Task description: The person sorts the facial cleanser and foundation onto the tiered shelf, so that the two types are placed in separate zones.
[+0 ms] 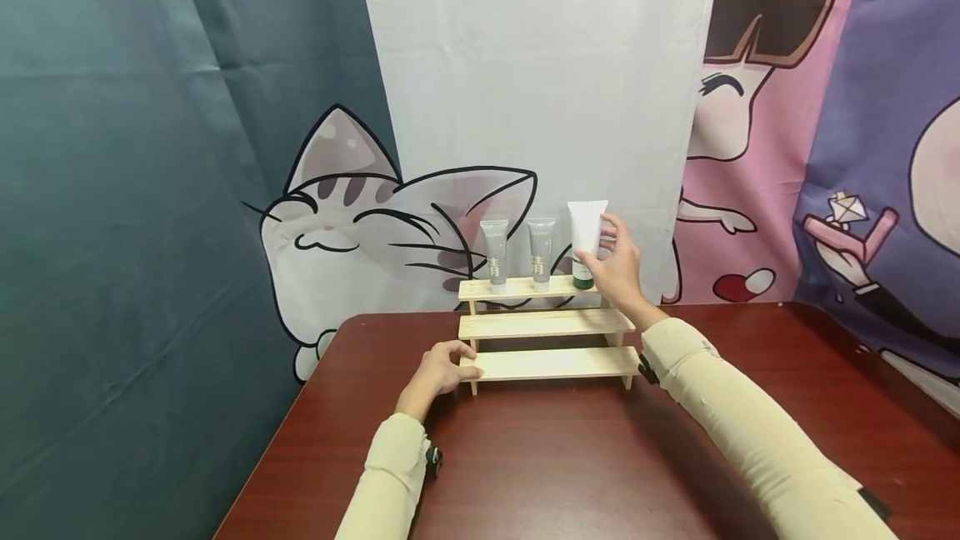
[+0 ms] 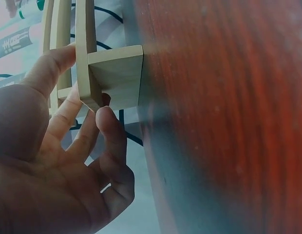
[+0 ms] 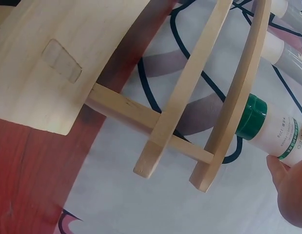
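A three-tier wooden display rack (image 1: 555, 365) stands on the table. My left hand (image 1: 441, 369) grips the left end of its lowest shelf; the left wrist view has the thumb and fingers about the shelf's end (image 2: 86, 58). At the right end of the top tier, my right hand (image 1: 618, 265) holds a white squeeze tube (image 1: 587, 227), cap down, between thumb and fingers. Its green cap (image 3: 252, 117) meets the top shelf in the right wrist view. Two translucent grey tubes (image 1: 495, 248) stand on their white caps along the same tier, to the left.
The dark red-brown table (image 1: 525, 457) extends in front of the rack and to both sides. Right behind it hangs a printed cloth backdrop (image 1: 540, 65) with a cartoon cat. The middle shelf (image 1: 547, 323) carries nothing.
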Demonstrator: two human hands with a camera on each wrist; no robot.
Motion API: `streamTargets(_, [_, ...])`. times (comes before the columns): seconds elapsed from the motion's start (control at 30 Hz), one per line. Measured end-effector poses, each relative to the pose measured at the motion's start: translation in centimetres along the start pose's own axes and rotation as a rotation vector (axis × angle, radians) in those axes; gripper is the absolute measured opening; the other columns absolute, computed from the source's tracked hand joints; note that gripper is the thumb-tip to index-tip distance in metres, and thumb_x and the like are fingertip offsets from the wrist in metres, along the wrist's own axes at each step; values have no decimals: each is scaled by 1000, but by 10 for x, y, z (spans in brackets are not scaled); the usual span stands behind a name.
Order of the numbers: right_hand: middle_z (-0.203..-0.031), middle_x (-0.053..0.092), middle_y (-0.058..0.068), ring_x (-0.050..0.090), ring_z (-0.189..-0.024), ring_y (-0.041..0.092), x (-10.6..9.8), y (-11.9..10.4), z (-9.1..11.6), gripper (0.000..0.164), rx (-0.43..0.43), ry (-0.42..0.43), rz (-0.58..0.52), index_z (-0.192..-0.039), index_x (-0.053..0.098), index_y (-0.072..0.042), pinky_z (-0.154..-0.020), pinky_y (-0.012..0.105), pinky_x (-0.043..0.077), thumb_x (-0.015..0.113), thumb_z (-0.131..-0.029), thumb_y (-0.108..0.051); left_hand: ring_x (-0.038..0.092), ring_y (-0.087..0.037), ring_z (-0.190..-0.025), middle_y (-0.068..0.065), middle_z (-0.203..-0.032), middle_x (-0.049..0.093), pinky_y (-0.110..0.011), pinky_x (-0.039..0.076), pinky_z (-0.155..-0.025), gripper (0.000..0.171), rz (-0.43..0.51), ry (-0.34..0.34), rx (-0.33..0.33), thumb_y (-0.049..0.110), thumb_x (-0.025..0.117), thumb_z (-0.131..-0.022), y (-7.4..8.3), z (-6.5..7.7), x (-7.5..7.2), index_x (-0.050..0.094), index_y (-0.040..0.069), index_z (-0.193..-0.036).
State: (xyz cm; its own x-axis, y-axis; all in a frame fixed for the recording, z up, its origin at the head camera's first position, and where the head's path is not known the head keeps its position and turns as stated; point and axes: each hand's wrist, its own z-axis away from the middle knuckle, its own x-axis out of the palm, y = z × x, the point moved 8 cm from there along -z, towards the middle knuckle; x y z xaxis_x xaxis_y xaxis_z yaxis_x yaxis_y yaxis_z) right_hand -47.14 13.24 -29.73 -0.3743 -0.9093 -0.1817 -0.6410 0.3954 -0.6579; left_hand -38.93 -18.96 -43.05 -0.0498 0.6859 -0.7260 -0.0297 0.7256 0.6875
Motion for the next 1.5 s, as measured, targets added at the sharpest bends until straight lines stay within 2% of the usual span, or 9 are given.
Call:
streamTargets(0.17, [-123,55,23,63,-109,38,-4,3,1,75,21,-2,-24,-142,41,-7,-83,50,55,80,-79,2,53,-30,-102,-8,-109,67,-43,47,-86,28,-3,5,6,25,88,-74,5,1,-1,72,22,-96])
streamTargets(0.33, [-125,55,20,62,-112,34,-15,7,2,73,37,14,-27,-141,41,-6,-85,47,55,79,-80,3,55,-31,-104,-9,-112,67,-44,48,-88,29,3,-17,26,27,87,-75,13,0,5,73,21,-100])
streamTargets(0.6, [-126,55,22,61,-113,37,-16,9,3,75,43,-11,-62,-142,40,-6,-86,39,55,79,-79,5,55,-32,-108,-9,-114,67,-45,48,-90,28,0,-8,8,27,88,-74,13,1,6,75,24,-99])
streamTargets(0.7, [-126,55,22,60,-115,36,-15,10,4,73,56,-13,-60,-141,40,-5,-87,41,54,79,-80,5,54,-34,-111,-9,-116,67,-46,47,-92,28,-1,-10,14,27,88,-74,12,1,6,76,24,-99])
streamTargets(0.87, [-123,58,26,61,-113,41,-17,9,7,66,47,-17,-5,-136,44,-1,-88,53,52,79,-80,3,51,-35,-117,-9,-119,66,-47,46,-94,27,-5,-15,4,29,88,-75,10,0,6,77,26,-99])
streamTargets(1.0, [-122,60,27,61,-111,44,-17,11,11,65,63,-58,54,-137,45,-1,-91,59,48,80,-82,-2,51,-35,-118,-9,-121,66,-46,46,-95,26,-4,-10,-8,29,88,-75,8,0,6,77,27,-99])
streamTargets(1.2, [-129,59,24,59,-116,44,-22,18,24,69,166,-159,105,-143,43,-3,-90,57,50,79,-85,-10,52,-36,-116,-10,-120,66,-46,46,-94,27,1,-19,-11,28,88,-75,2,3,8,77,25,-100])
streamTargets(1.5, [-127,62,24,60,-114,45,-35,13,33,67,192,-252,168,-145,45,-8,-85,57,52,77,-87,-13,53,-35,-114,-11,-120,66,-46,47,-92,28,-5,-1,-25,28,88,-75,0,2,-1,77,25,-101])
